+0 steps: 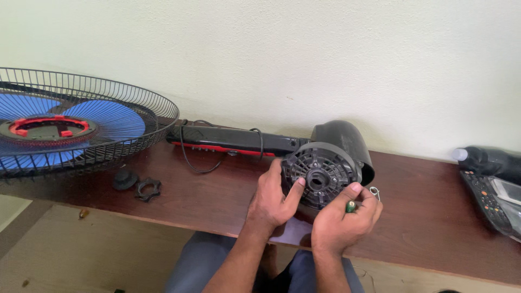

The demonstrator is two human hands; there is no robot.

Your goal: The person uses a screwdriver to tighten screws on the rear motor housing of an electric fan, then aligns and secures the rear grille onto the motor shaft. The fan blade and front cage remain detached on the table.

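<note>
Hands frame the black fan motor housing (331, 163) on the brown worktop (423, 217) in the head view: the left hand (274, 201) is closed on its left rim, thumb on the ribbed front plate, while the right hand (342, 222) cups the lower right edge, curled around a small green-tipped tool (350, 206). Its long axis runs left through the black-and-red neck (233, 142) toward the wire fan guard (81, 125), and both hands sit equally near the hub

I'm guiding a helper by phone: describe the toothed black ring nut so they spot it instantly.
Start at the wire fan grille on the left of the wooden shelf. Just below it lie two small black parts. The ring nut is the right one: open-centred with notched edges, unlike the solid round cap beside it.
</note>
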